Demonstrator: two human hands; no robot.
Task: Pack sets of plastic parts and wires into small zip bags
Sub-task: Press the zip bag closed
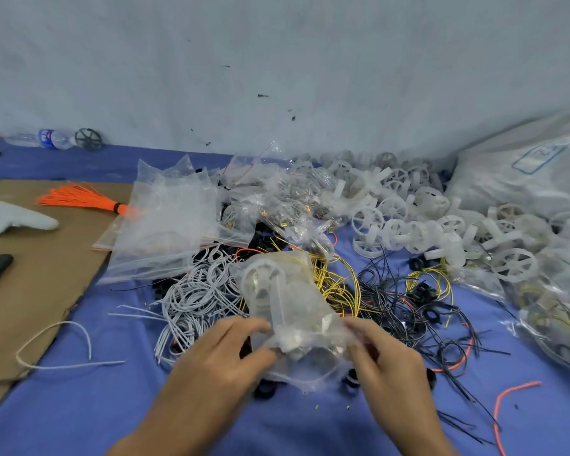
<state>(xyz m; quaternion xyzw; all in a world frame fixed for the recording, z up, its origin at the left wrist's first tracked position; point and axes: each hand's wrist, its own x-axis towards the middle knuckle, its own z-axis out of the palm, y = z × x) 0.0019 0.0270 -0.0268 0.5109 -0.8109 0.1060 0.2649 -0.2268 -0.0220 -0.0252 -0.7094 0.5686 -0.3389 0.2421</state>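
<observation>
A: Hands?
B: Two: left hand [218, 353], right hand [385, 360]. One zip bag [287, 301] gripped by both.
A: Upper left of frame?
B: One water bottle [46, 138], one dark wheel [89, 139].
A: Left side?
B: One white controller [14, 218], one orange wire bundle [79, 197].
A: White wheels [405, 209]?
B: Heap, upper right. Too many to count.

A small assembly workshop: heaps of white plastic wheels [408, 218], loose wires [392, 301] and empty zip bags [168, 222] on a blue-covered bench [79, 406].

Empty bags [165, 232] left of wheel pile [408, 218]; wires [343, 291] before both.
</observation>
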